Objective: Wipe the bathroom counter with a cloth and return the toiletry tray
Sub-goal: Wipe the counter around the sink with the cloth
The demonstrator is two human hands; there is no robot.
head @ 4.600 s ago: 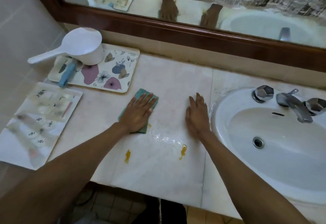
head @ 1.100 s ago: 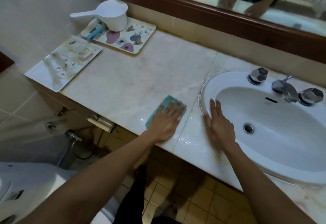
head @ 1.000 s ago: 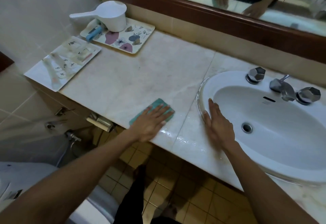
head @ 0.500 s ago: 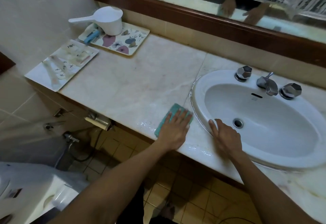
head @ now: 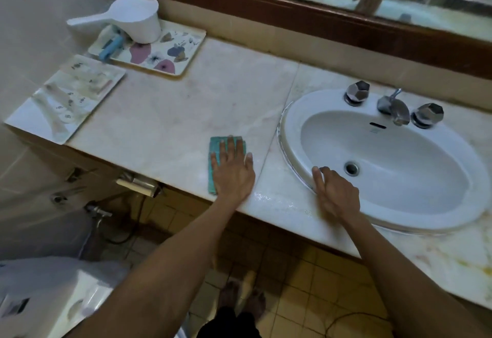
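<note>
A teal cloth (head: 213, 148) lies flat on the pale marble counter (head: 165, 114) near its front edge, just left of the sink. My left hand (head: 233, 170) presses down on it, fingers spread. My right hand (head: 334, 194) rests on the near rim of the white sink (head: 290, 122), holding nothing. The flowered toiletry tray (head: 170, 53) sits at the counter's far left, carrying a white scoop (head: 135, 18) and a blue item (head: 110, 47). A wet streak (head: 279, 202) shines on the counter between my hands.
A clear pouch of toiletries (head: 69, 95) lies at the left end of the counter. The tap with two knobs (head: 394, 106) stands behind the basin. A wood-framed mirror (head: 319, 15) runs along the back. A toilet (head: 48, 295) stands lower left over a tiled floor.
The yellow spots seen at first are gone. My left hand has slid the cloth back and forth along the front edge and has just shifted it slightly left. My right hand stays on the sink rim.
</note>
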